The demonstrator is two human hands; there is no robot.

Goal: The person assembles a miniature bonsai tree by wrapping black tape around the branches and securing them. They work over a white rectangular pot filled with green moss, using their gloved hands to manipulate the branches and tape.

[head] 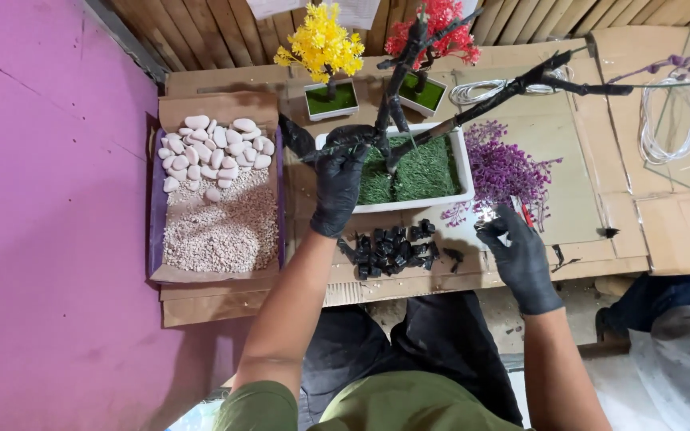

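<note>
My left hand (337, 179), in a black glove, grips the base of a black bare-branched model tree (473, 112) that stands in a white rectangular pot (463, 164) filled with green fake grass. My right hand (518, 251), also gloved in black, holds a small tool with red handles (523, 211) by a heap of purple artificial flowers (505, 172). A pile of small black pieces (393, 249) lies on the cardboard in front of the pot, between my hands.
A purple tray (154, 231) at the left holds white pebbles (213, 152) and fine gravel (221, 227). Behind stand a yellow model tree (323, 48) and a red one (441, 32) in small white pots. Coils of white wire (668, 120) lie right. Another person's dark trouser leg (672, 295) is at the right.
</note>
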